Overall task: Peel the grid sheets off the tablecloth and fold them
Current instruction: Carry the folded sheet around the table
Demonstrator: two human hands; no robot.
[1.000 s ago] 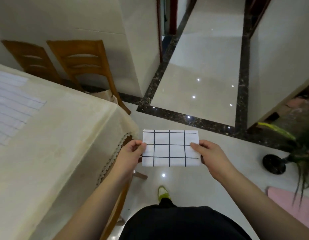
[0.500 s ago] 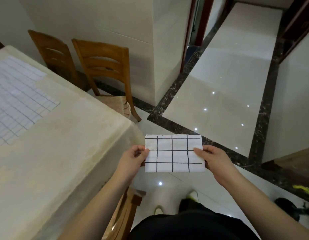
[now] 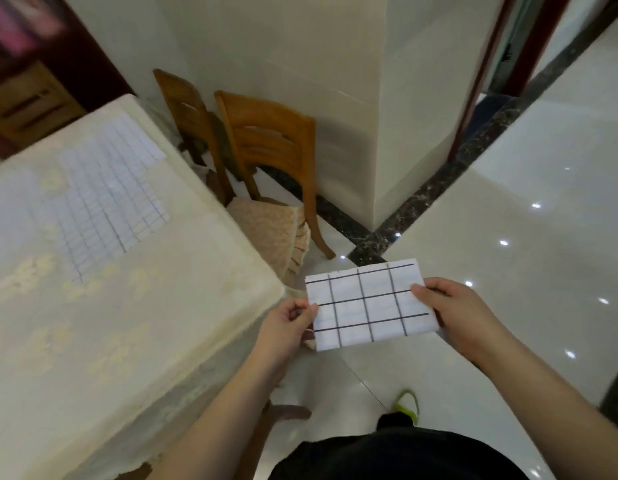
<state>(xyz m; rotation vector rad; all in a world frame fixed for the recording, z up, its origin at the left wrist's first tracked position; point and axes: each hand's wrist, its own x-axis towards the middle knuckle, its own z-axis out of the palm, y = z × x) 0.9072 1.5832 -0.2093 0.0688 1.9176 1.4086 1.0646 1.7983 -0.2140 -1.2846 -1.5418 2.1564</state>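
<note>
Beside tablecloth [image 3: 134, 306] edge — hands pinching folded sheet [image 3: 369, 303]

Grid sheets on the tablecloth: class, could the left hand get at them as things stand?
Probably not yet: the left hand pinches the folded sheet with the right hand. Nothing lies between it and the grid sheets.
</note>
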